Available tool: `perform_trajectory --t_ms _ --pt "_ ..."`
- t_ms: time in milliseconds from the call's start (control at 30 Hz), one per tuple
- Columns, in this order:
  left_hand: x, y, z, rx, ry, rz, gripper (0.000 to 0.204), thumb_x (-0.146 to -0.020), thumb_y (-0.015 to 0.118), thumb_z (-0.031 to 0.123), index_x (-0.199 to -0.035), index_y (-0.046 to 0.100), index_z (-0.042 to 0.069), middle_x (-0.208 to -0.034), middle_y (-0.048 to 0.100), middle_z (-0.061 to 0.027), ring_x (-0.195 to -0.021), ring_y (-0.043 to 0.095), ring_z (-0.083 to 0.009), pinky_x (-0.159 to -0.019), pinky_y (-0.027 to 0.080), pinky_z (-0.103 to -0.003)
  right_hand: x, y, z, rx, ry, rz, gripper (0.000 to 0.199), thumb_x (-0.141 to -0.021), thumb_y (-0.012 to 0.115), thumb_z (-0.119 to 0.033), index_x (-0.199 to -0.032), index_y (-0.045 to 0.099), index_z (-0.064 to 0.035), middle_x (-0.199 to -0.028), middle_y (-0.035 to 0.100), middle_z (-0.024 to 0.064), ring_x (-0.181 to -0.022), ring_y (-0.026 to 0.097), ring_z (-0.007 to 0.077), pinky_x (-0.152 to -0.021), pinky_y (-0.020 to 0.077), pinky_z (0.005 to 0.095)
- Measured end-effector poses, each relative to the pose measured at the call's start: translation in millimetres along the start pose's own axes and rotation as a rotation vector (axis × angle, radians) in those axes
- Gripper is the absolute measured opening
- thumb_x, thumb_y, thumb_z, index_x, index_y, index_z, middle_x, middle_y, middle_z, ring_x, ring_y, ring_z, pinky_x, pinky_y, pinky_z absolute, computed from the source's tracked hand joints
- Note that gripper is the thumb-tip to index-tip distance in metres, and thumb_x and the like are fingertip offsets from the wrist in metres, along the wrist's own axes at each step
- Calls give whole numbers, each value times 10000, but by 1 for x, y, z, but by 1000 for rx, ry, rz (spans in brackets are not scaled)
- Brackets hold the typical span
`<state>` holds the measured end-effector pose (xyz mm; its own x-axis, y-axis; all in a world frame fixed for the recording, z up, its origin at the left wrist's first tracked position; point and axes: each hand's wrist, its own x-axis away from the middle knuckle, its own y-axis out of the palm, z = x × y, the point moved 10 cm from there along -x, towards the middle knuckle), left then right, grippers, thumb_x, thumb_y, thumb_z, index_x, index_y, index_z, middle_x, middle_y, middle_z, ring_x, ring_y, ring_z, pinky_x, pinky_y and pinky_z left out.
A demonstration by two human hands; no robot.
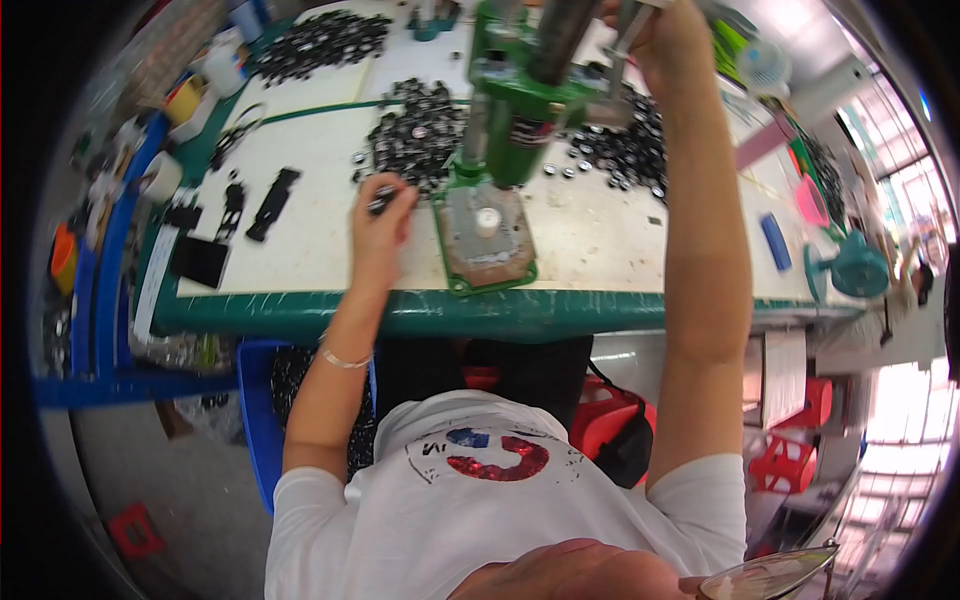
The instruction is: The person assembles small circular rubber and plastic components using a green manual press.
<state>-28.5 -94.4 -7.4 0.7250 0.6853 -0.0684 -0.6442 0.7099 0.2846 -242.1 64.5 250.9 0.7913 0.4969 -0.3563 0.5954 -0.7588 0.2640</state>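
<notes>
A green hand press (520, 115) stands on the worktable (590, 255), its ram above a flat base plate (460, 225). On that plate sits a small white round seat (487, 222) with nothing visible on top. Just left of the base, my left hand (376, 228) pinches a small black round part (381, 201); the hand is slightly blurred. My right arm reaches up and forward, and my right hand (665, 45) is closed around the press lever (626, 42) near the upper edge, its fingers partly hidden. A pile of black-and-silver round parts (412, 135) lies behind my left hand.
Further piles of small parts lie right of the press (630, 150) and at the far left (325, 45). A black strap (272, 205) and black flat object (200, 262) rest at left. Below the table edge stands a blue bin (258, 400); a teal fan (855, 265) is at right.
</notes>
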Motion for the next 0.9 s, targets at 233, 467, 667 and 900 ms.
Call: perform_trajectory --t_ms 233,467,667,900 --pt "-9 -23 10 -781 75 -17 147 -783 720 123 -871 671 16 -809 657 -69 -683 584 -105 -633 466 -249 71 -187 105 803 121 110 204 -845 656 -196 -949 662 -21 -735 626 31 -624 550 106 -591 448 252" --pt "4 -13 19 -965 267 -58 158 -748 730 110 -830 641 9 -746 628 -117 -670 608 -205 -652 484 -287 117 -208 159 1340 -60 60 195 -777 681 -135 -951 661 -51 -947 592 119 -883 589 268 -773 470 361" --pt "3 -18 14 -756 196 -27 179 -781 728 127 -905 676 8 -842 683 -62 -779 602 -107 -745 482 -255 121 -222 152 1365 -145 167 78 -789 630 -82 -854 615 -42 -910 578 133 -856 581 303 -745 464 384" --pt "2 11 25 -968 278 -112 192 -739 738 120 -890 663 28 -834 619 -112 -732 600 -259 -683 476 -310 136 -177 135 1134 -139 75 153 -826 621 -37 -977 634 -14 -940 597 94 -819 597 193 -723 478 303"
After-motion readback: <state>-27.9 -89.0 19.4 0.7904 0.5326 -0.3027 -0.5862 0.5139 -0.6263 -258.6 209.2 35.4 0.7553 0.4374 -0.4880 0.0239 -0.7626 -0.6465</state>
